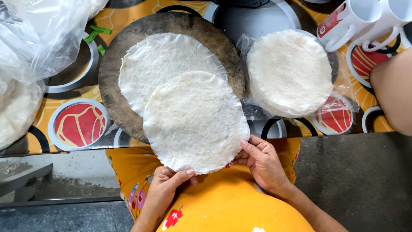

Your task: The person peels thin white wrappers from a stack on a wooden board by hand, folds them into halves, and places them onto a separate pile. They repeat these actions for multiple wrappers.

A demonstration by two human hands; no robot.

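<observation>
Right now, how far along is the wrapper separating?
Done: one thin white sheet lies flat on the round wooden board. In hand: the left hand and right hand both pinch the near edge of a second sheet, which overlaps the first. Left: a thick stack of sheets sits on its opened plastic bag beside the board.

The upper wrapper sheet (195, 120) covers part of the lower sheet (163, 64) and of the round wooden board (116, 103). Fingertips of the left hand (165, 184) and right hand (262, 161) lie behind its edge. Frame edges crop the two white mugs (365, 19), the plastic bag (38, 38) and a bare forearm (392, 92).
</observation>
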